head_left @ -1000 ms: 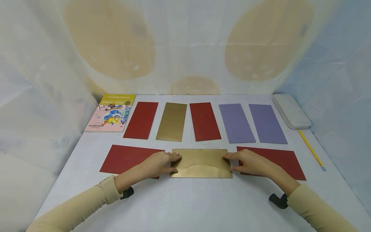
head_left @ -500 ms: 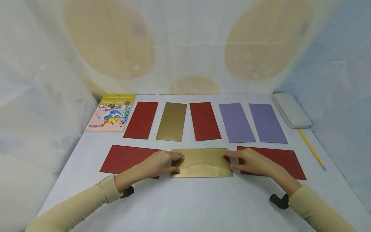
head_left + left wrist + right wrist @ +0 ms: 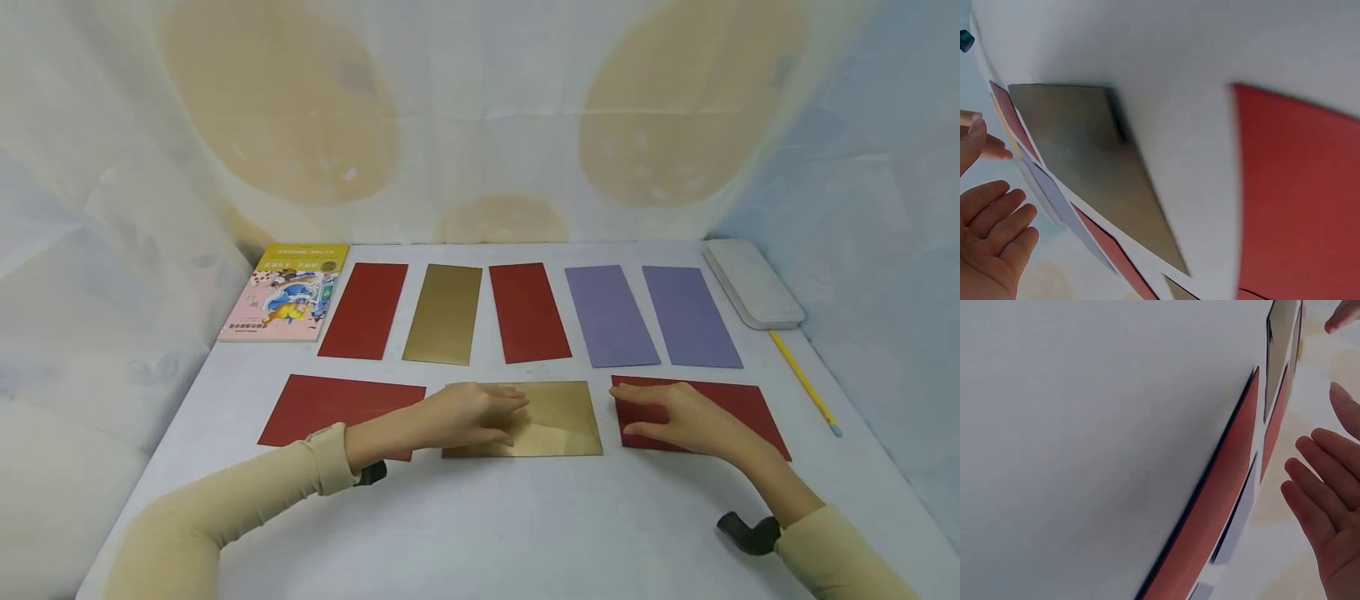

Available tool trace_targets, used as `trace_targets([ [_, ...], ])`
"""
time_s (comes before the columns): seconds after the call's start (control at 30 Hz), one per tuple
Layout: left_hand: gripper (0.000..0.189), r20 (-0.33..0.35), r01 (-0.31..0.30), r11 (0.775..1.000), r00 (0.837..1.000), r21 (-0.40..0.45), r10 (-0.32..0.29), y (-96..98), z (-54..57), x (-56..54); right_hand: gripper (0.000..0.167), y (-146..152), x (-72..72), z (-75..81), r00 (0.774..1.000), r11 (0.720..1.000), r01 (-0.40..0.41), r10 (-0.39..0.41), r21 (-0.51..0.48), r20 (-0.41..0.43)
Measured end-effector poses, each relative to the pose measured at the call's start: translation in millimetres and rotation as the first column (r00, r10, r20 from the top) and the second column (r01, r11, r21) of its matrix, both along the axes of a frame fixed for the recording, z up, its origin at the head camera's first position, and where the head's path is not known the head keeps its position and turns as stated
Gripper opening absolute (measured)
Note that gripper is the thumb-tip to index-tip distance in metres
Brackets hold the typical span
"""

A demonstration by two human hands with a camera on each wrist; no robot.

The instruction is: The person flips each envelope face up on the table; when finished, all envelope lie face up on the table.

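Observation:
My left hand [image 3: 465, 417] hovers over the gold rectangular card [image 3: 564, 417] in the middle of the front row and hides its left part. In the left wrist view that palm [image 3: 991, 237] hangs off the gold card [image 3: 1094, 156] with its fingers loosely extended, holding nothing. Over the right-hand red card [image 3: 738, 417] is my right hand [image 3: 690, 421], fingers extended and nothing between them. The right wrist view has this hand [image 3: 1329, 494] apart from the red card [image 3: 1216, 506]. Another red card [image 3: 330, 408] lies at the front left, partly behind my left forearm.
Behind stands a row of flat cards: red [image 3: 363, 311], gold [image 3: 442, 315], red [image 3: 529, 313] and two purple ones [image 3: 612, 317]. A picture book [image 3: 285, 293] lies at the back left. On the right are a pale case [image 3: 753, 283] and a yellow pencil [image 3: 806, 383].
Both hands have left the gold card's short edges. My left hand has moved right across above it, and my right hand has moved right over the red card. The cards stay in place.

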State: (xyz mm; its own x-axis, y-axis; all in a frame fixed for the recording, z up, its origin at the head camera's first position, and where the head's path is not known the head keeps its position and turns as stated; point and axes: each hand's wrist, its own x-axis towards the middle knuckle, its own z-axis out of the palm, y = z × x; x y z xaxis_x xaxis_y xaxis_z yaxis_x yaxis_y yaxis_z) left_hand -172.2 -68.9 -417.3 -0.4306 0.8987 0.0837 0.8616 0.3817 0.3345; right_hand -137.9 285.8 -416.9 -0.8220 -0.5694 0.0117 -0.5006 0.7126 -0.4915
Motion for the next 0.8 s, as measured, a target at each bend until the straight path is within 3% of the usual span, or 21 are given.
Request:
trace_targets([
  [0.2, 0.057, 0.037, 0.094, 0.995, 0.995, -0.011, -0.094, 43.1, 5.4, 0.3, 0.057, 23.3, 17.9, 3.0, 0.998, 0.998, 0.068, -0.068, -0.002, -0.015],
  [0.33, 0.058, 0.026, 0.167, 0.986, 0.986, -0.016, -0.166, 73.2, 9.4, 2.5, 0.058, 39.1, 27.9, 4.8, 0.994, 0.995, 0.099, -0.098, 0.014, -0.055],
  [0.47, 0.060, 0.037, 0.215, 0.974, 0.976, -0.069, -0.213, 105.0, 12.9, 6.2, 0.058, 55.6, 34.7, 3.2, 0.990, 0.993, 0.117, -0.115, 0.022, -0.081],
  [0.63, 0.067, 0.039, 0.217, 0.959, 0.976, -0.184, -0.214, 144.6, 12.6, 9.7, 0.059, 78.3, 42.8, -1.4, 0.981, 0.980, 0.190, -0.188, 0.060, -0.045],
  [0.8, 0.068, 0.014, 0.184, 0.947, 0.982, -0.264, -0.187, 176.3, 10.5, 5.2, 0.061, 101.2, 49.6, -2.7, 0.964, 0.958, 0.262, -0.265, 0.114, 0.009],
])
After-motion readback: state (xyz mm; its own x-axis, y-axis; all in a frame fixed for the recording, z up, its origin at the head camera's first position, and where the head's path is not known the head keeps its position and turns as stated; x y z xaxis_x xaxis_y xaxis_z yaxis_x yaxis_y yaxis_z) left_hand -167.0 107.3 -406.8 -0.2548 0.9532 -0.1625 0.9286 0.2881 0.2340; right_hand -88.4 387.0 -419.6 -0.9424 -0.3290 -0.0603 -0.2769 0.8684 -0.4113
